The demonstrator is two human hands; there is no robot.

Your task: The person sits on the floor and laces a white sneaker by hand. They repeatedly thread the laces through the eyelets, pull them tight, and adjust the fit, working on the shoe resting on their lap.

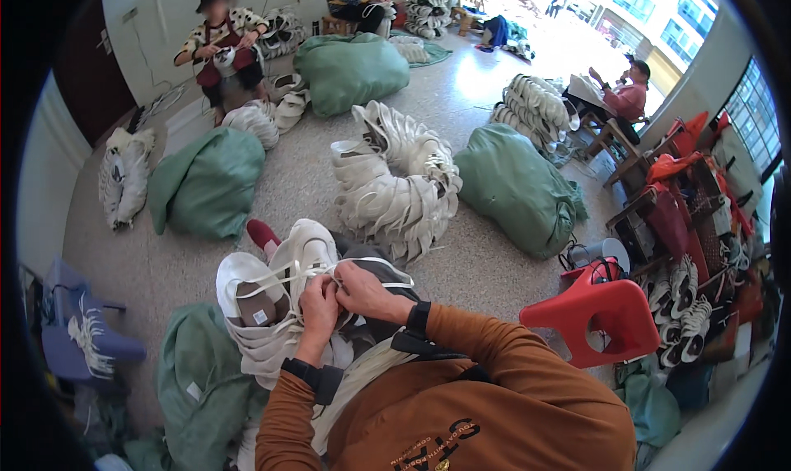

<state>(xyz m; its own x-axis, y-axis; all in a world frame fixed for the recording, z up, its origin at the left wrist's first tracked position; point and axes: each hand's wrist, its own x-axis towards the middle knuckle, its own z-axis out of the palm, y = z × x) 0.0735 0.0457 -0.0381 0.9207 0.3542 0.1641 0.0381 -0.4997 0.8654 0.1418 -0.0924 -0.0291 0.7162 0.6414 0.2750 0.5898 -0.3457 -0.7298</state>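
Note:
A white lace-up shoe [311,242] rests on my lap, its toe pointing away from me. My left hand [318,306] is pinched on the shoe's white shoelace [328,268], close to the lacing. Right beside it, my right hand [367,293] is also closed on the lace, fingertips almost touching the left ones. A loose lace end trails to the right past my knuckles. Against the shoe's left side lie several nested white shoe uppers [255,341], the top one showing a brown inside with a small white label. The exact loop between my fingertips is hidden.
A curved row of white shoes [395,182] lies ahead on the floor. Green sacks [521,189] flank it, with another green sack [198,380] near my left. A red stool [589,313] stands right, a blue chair [86,327] left. Three other people sit or stand farther off.

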